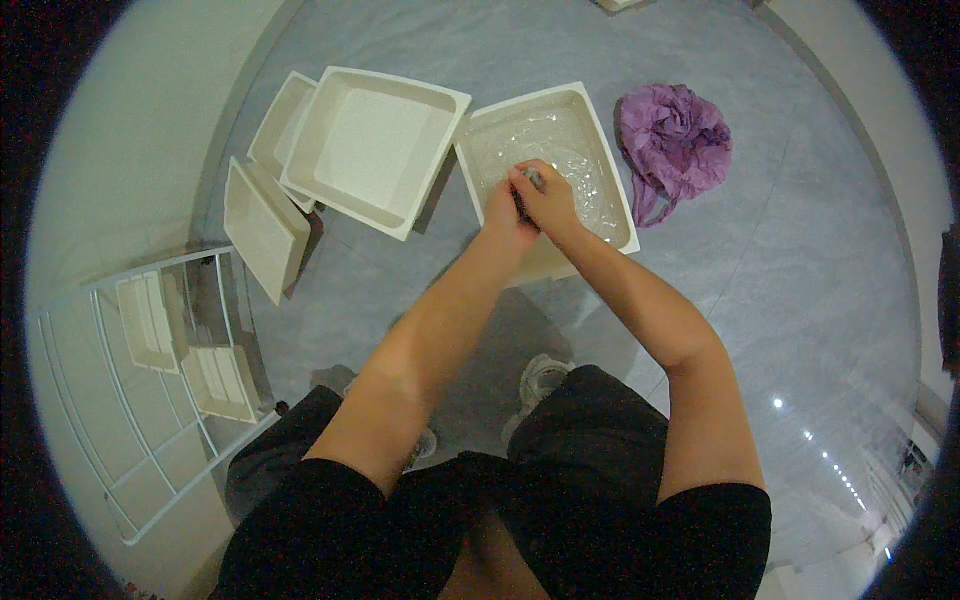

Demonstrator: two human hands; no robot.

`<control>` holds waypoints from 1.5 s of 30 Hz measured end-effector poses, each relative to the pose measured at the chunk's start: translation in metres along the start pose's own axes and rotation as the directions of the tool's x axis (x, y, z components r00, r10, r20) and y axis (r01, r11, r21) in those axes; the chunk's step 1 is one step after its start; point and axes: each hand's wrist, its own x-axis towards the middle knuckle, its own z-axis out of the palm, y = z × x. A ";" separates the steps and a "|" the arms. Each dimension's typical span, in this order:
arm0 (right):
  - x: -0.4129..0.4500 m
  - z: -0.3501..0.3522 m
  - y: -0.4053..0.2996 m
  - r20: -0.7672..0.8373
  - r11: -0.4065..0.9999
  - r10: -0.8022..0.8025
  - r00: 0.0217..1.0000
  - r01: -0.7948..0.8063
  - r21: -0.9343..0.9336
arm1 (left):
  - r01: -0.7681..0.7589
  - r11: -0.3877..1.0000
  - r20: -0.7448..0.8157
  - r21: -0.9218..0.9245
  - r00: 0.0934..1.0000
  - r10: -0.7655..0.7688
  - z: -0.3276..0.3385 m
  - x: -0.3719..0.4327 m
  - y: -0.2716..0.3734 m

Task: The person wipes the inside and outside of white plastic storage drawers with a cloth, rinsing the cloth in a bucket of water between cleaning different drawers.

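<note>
A square white plastic tub (480,142) with water in it stands on the floor in front of me. Over its near half, my left hand (508,212) and my right hand (550,201) are pressed together. Between them they grip a small dark grey item (533,177), perhaps a wet cloth. The fingers cover most of it, so its kind is not certain. Ripples and bright reflections show on the water (551,150) around and beyond the hands.
Left of the water tub are a large white tub (375,146), a smaller one (289,112) partly behind it, and a tilted one (262,225). A metal rack (112,375) holding white trays (221,382) is at left. A crumpled purple plastic bag (675,142) lies at right.
</note>
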 end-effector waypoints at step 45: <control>0.036 -0.002 -0.049 0.070 0.999 0.049 0.996 -0.047 -0.025 | -0.136 0.889 -0.099 0.438 0.975 0.198 0.033 -0.026 -0.008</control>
